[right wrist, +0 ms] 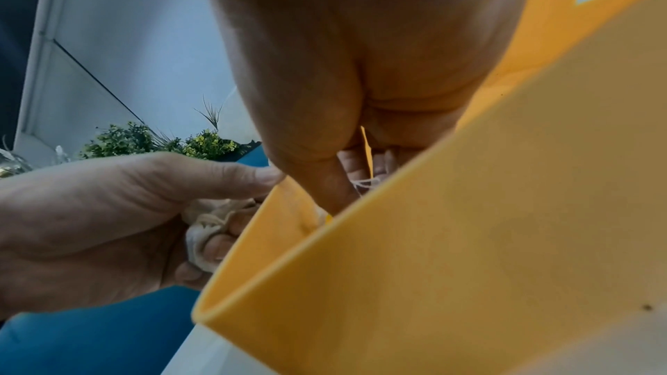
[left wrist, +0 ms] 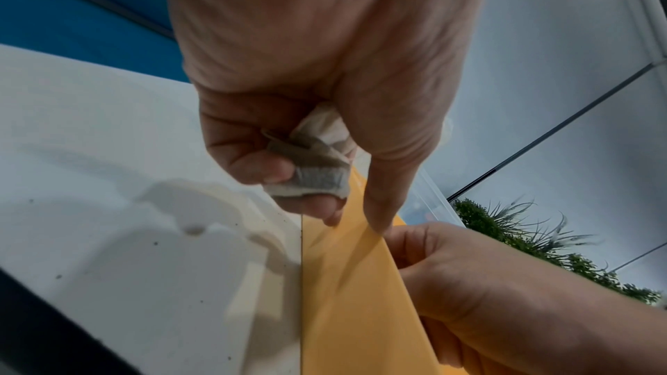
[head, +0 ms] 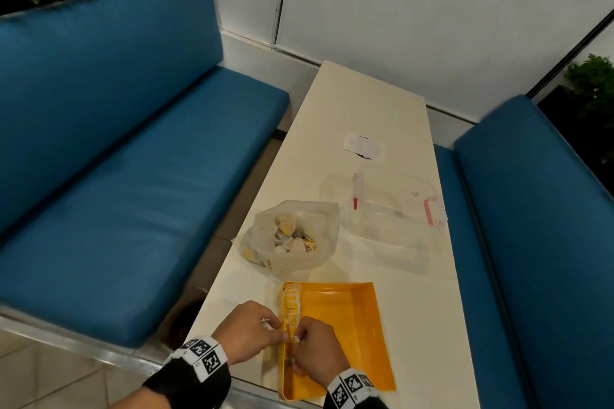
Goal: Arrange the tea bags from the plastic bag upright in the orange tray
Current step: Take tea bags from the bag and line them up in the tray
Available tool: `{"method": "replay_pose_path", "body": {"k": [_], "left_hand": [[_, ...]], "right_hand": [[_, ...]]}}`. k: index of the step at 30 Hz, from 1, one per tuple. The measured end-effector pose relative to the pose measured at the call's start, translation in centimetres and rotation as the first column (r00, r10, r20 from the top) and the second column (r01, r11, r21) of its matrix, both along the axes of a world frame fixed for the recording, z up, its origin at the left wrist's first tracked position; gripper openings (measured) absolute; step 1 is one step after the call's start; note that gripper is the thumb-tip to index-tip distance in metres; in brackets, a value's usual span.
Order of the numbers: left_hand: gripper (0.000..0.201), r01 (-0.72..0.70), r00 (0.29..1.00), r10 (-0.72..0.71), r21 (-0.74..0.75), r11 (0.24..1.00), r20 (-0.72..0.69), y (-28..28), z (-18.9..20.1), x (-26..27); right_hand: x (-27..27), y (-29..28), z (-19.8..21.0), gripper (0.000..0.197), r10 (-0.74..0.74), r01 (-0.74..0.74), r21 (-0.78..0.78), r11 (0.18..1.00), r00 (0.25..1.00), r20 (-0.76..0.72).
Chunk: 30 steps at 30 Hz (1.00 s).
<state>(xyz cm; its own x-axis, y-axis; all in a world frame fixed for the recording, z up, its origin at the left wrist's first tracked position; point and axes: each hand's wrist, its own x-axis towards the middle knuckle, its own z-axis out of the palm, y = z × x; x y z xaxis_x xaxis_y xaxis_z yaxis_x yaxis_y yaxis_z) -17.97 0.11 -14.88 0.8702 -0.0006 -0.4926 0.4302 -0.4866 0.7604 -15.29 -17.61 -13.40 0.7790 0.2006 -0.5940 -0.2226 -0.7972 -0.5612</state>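
At the near end of the bench [head: 375,103], both hands meet over the left wall of the orange tray [head: 345,315]. Left hand [head: 247,332] sits just outside the wall, fingers curled, grip clenched on crumpled tea bags [left wrist: 314,164]; count unclear. Right hand [head: 315,349] reaches inside the tray, fingertips pinching one tea bag's string [right wrist: 364,183]. A row of tea bags [head: 291,304] stands upright along the left wall; count unreadable. One plastic bag [head: 292,236] of tea bags lies beyond the tray.

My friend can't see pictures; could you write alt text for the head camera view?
Two hands, left hand and right hand, set tea bags upright along the orange tray's left wall, on a cream table beside an open plastic bag.
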Motion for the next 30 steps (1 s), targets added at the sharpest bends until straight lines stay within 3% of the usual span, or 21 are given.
{"method": "replay_pose_path", "body": {"k": [5, 7, 9, 11, 13, 17, 22, 27, 30], "left_hand": [[0.032, 0.034, 0.999, -0.034, -0.014, 0.999, -0.014, 0.1, 0.6, -0.1], [0.038, -0.041, 0.998, 0.035, -0.109, 0.993, -0.054, 0.3, 2.0, 0.0], [0.053, -0.169, 0.977, 0.121, -0.301, 0.939, -0.173, 0.9, 3.5, 0.1], [0.062, -0.274, 0.947, 0.151, -0.471, 0.838, -0.282, 1.6, 4.6, 0.1], [0.069, -0.323, 0.931, 0.151, -0.553, 0.768, -0.333, 2.1, 5.1, 0.1], [0.079, -0.309, 0.935, 0.112, -0.619, 0.722, -0.336, 1.7, 5.6, 0.3], [0.085, -0.238, 0.958, 0.078, -0.617, 0.75, -0.275, 0.9, 6.3, 0.5], [0.084, -0.191, 0.968, 0.032, -0.649, 0.736, -0.25, 1.4, 6.0, 0.7], [0.067, -0.137, 0.983, 0.022, -0.653, 0.745, -0.181, 2.1, 5.7, 0.4]], "right_hand": [[-0.1, 0.1, 0.6, 0.014, -0.012, 0.013, 0.016, 1.0, 0.999, -0.029], [-0.1, 0.0, 1.1, 0.013, -0.01, 0.01, 0.01, 1.0, 0.999, -0.032], [0.3, -0.1, 2.0, 0.013, 0.003, -0.002, -0.024, 1.0, 1.0, 0.017], [0.9, -0.2, 3.1, 0.012, 0.041, -0.036, -0.034, 0.999, 0.991, 0.129], [1.6, 0.2, 4.7, 0.009, 0.058, -0.074, 0.056, 0.996, 0.969, 0.241], [2.2, 1.8, 7.5, 0.015, 0.073, -0.161, 0.27, 0.949, 0.949, 0.308], [1.8, 3.3, 7.9, 0.032, 0.188, -0.276, 0.292, 0.916, 0.936, 0.297], [2.1, 3.3, 7.8, 0.015, 0.082, -0.182, 0.339, 0.923, 0.954, 0.29], [2.8, 2.8, 7.4, 0.014, -0.03, -0.073, 0.371, 0.926, 0.963, 0.266]]}}
